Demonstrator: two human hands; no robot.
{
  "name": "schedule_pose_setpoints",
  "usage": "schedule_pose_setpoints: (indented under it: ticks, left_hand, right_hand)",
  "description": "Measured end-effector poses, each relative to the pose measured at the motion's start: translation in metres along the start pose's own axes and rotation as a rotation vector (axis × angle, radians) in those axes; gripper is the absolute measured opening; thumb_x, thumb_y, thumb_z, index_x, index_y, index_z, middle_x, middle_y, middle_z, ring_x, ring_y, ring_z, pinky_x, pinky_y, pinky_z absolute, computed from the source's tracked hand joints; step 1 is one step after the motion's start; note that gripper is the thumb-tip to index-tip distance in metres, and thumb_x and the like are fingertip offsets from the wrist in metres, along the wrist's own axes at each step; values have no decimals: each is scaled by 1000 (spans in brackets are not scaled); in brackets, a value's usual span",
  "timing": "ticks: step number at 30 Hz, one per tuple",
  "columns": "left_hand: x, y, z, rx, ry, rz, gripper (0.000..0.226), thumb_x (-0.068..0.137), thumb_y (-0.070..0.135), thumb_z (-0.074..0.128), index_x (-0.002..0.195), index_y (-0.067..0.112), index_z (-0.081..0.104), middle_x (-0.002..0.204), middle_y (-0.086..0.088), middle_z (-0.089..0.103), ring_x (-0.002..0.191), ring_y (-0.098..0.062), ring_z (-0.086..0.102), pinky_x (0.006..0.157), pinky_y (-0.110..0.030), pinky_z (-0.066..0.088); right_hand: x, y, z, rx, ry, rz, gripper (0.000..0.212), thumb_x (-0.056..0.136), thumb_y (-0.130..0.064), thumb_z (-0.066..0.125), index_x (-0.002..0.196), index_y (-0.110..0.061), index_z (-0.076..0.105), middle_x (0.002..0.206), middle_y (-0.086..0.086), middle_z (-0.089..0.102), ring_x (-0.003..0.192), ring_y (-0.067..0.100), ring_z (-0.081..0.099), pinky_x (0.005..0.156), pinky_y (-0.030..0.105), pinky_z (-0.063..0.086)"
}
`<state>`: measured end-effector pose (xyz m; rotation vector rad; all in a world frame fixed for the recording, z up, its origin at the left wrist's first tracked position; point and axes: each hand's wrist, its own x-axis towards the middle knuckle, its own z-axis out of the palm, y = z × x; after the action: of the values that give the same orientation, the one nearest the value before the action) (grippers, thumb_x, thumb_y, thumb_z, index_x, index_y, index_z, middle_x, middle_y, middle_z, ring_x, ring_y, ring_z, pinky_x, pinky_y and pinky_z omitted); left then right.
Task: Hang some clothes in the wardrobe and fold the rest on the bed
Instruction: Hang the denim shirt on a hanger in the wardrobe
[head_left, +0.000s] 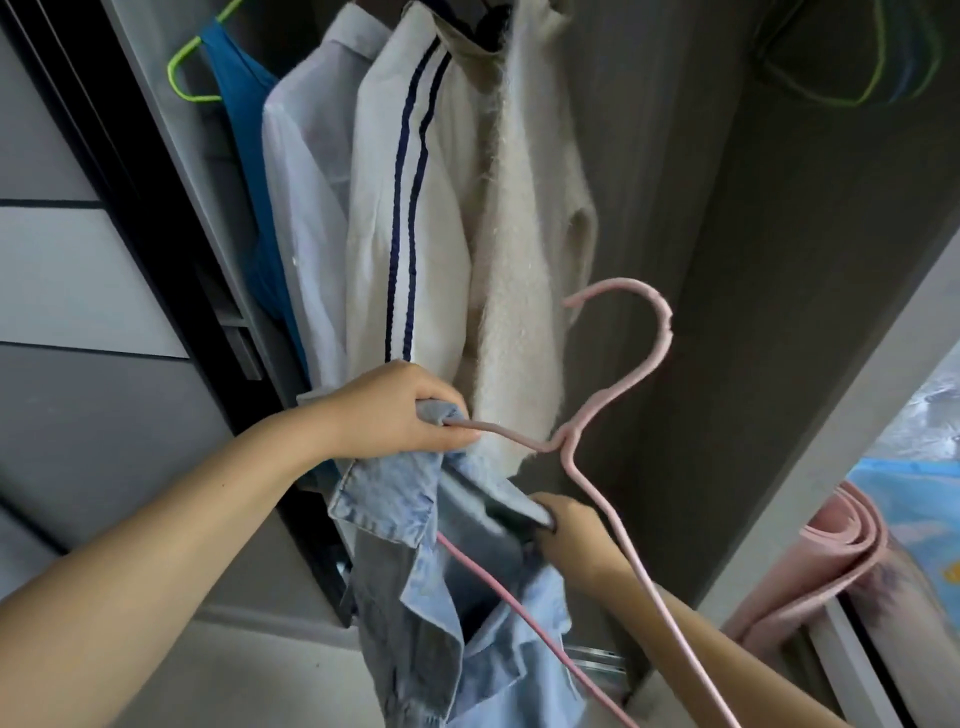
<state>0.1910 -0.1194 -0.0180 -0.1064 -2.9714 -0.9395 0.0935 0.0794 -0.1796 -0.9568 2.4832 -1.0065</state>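
Head view, looking up into an open wardrobe (675, 156). Far left, grey sliding door (62, 270). Next, a green hanger (182, 78) with a blue top (249, 104) on it. Beside that, a thin white shirt (301, 218), then a white jacket (395, 197) with two dark blue stripes, then a fluffy cream sweater (524, 270), all hanging close together and touching. Lower down, left hand (400, 410) curled tight round one end of a pink hanger (613, 415), with a bit of the light blue denim shirt (415, 571) squeezed in the same grip. Denim shirt hanging down from that hand, collar flopped open, partly pulled over the left arm of the pink hanger, in front of the wardrobe and below the hanging clothes. Pink hook pointing up, near the cream sweater but not on any rail. Right hand (566, 525) under the collar, fingers tucked into the denim cloth and pinching it; fingertips hidden by the cloth. Right arm of the pink hanger crossing over the right wrist, bare of cloth. Up in the top right corner, more green and blue hangers (841, 67), empty, in shadow. Far right and low, a folded pink cloth (831, 561) on something with a blue pattern (904, 499), too blurry to name.
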Motion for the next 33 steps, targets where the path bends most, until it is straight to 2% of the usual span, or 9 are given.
schedule_pose_setpoints:
  ticks: [4, 8, 14, 19, 25, 28, 29, 31, 33]
  left_hand:
    - [-10, -11, 3, -52, -2, 24, 16, 78, 52, 66, 75, 37, 71, 73, 13, 68, 68, -1, 59, 65, -11, 41]
    - [-9, -22, 0, 0, 48, -45, 36, 67, 71, 58, 80, 40, 71, 70, 8, 67, 57, 0, 50, 56, -16, 36]
    - [-5, -41, 1, 79, 147, -142, 16, 78, 63, 58, 78, 50, 66, 56, 17, 56, 48, 1, 42, 53, -26, 31]
    - [13, -46, 10, 490, 408, -276, 35, 92, 49, 52, 88, 17, 65, 65, -4, 59, 59, -23, 52, 53, -30, 37]
    - [28, -29, 21, 652, 465, -377, 34, 99, 44, 42, 82, 17, 54, 56, 5, 36, 57, -23, 43, 46, -26, 21]
    - [28, -20, 25, 661, 477, -355, 34, 100, 44, 41, 76, 21, 46, 55, 3, 38, 53, -20, 44, 44, -25, 21]
    - [26, -17, 28, 651, 495, -335, 34, 99, 45, 42, 76, 21, 49, 54, 3, 37, 51, -18, 42, 43, -25, 20]
    - [20, -12, 32, 593, 559, -258, 32, 96, 42, 50, 73, 20, 53, 48, 5, 32, 43, -10, 32, 41, -24, 16]
    - [14, -12, 31, 504, 645, -165, 27, 91, 35, 61, 71, 17, 59, 45, 8, 28, 40, -7, 28, 41, -21, 14]
  right_hand:
    - [6, 43, -32, -46, 147, 150, 37, 76, 7, 54, 105, -11, 67, 100, 7, 68, 95, 23, 63, 80, 23, 45]
    - [10, 57, -75, -24, 305, 200, 49, 73, 10, 46, 109, -17, 68, 92, 2, 69, 78, 16, 61, 69, 23, 46]
    - [11, 59, -137, -243, 347, 117, 44, 81, 1, 57, 120, -17, 66, 109, 10, 65, 101, 29, 60, 88, 27, 41]
    - [4, 36, -164, -488, 352, 79, 43, 92, -15, 55, 133, -26, 55, 108, 3, 58, 93, 25, 59, 79, 29, 48]
    - [-13, -17, -144, -282, 246, 177, 36, 89, -10, 49, 123, -17, 59, 111, 10, 68, 103, 32, 62, 84, 35, 52]
    - [-20, -40, -104, -301, 207, 181, 59, 94, -20, 45, 148, -9, 26, 117, 9, 63, 103, 26, 62, 86, 26, 47]
    - [-21, -44, -91, -300, 219, 150, 64, 96, -22, 44, 151, -8, 15, 104, 4, 63, 90, 18, 62, 73, 16, 46]
    - [-25, -54, -69, -109, 209, 104, 70, 97, -21, 45, 152, -9, 3, 74, -4, 52, 60, 5, 49, 51, 15, 40]
    - [-27, -58, -56, -34, 146, 71, 84, 98, -21, 46, 149, -13, -19, 60, -3, 47, 51, 6, 43, 46, 17, 36]
